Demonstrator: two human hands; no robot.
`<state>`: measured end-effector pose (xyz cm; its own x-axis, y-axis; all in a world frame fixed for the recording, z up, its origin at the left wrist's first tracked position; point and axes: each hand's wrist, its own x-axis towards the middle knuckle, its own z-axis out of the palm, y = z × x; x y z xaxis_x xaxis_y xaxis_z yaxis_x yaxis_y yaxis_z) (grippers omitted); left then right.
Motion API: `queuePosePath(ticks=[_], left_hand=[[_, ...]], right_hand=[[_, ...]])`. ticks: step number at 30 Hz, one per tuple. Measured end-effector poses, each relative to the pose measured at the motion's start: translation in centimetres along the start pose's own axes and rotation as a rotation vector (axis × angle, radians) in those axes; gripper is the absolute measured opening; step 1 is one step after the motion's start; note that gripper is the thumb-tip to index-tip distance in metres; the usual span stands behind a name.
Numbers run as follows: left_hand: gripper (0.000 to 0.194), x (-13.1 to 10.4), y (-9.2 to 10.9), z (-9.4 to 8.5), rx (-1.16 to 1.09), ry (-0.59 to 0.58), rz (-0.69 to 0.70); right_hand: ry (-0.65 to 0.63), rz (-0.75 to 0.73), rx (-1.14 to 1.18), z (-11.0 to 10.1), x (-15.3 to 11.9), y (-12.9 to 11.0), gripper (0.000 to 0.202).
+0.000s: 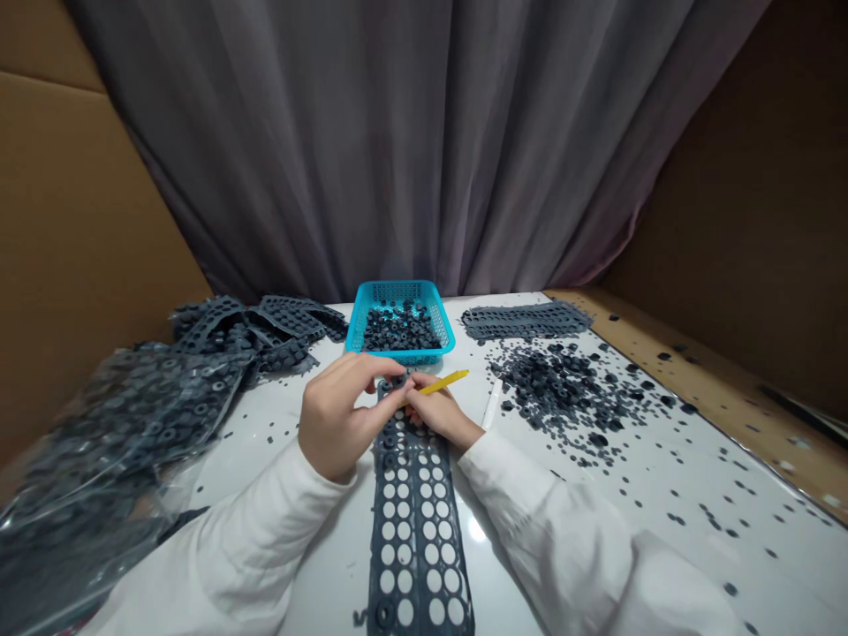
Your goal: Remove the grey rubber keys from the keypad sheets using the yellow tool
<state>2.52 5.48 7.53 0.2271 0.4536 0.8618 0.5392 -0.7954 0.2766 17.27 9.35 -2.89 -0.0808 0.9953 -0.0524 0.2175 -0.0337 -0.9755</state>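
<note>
A dark rubber sheet with rows of round holes (416,503) lies lengthwise on the white table in front of me. My left hand (344,408) is closed over its far end, thumb and forefinger pinching a small black rubber ring (398,381). My right hand (434,411) grips a yellow pen-like stick (445,382) close beside the left fingertips, its coloured end pointing up to the right. What the stick's other end touches is hidden by the fingers. A few rings still sit in the sheet's left column.
Behind the hands stands a blue basket (449,336) holding black rings. A bag of rings (159,415) and piled sheets (258,327) lie left. Right are another holed sheet (526,320), a heap of black bits (563,384) and a white stick (492,405).
</note>
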Motion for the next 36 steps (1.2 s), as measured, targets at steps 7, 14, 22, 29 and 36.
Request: queuePosePath(ticks=[7,14,22,29,36], left_hand=[[0.019,-1.3,-7.8,2.6,0.221,-0.038,-0.348],[0.01,-2.5,-10.4,3.1,0.228,-0.141,-0.466],[0.049,-3.5,-10.9,4.0,0.255,-0.36,-0.304],[0.014,-2.2,-9.6,3.1,0.049,-0.38,-0.287],[0.011,-2.9,-8.9,3.6,-0.19,-0.962,-0.348]], right_hand=[[0.01,0.017,-0.01,0.0,-0.1,-0.3,0.012],[0.016,0.014,-0.023,0.0,-0.2,-0.4,0.012],[0.004,0.021,-0.026,0.0,-0.2,-0.7,0.012],[0.0,0.012,0.007,0.0,-0.2,-0.4,0.012],[0.004,0.019,0.069,-0.3,0.2,0.0,0.01]])
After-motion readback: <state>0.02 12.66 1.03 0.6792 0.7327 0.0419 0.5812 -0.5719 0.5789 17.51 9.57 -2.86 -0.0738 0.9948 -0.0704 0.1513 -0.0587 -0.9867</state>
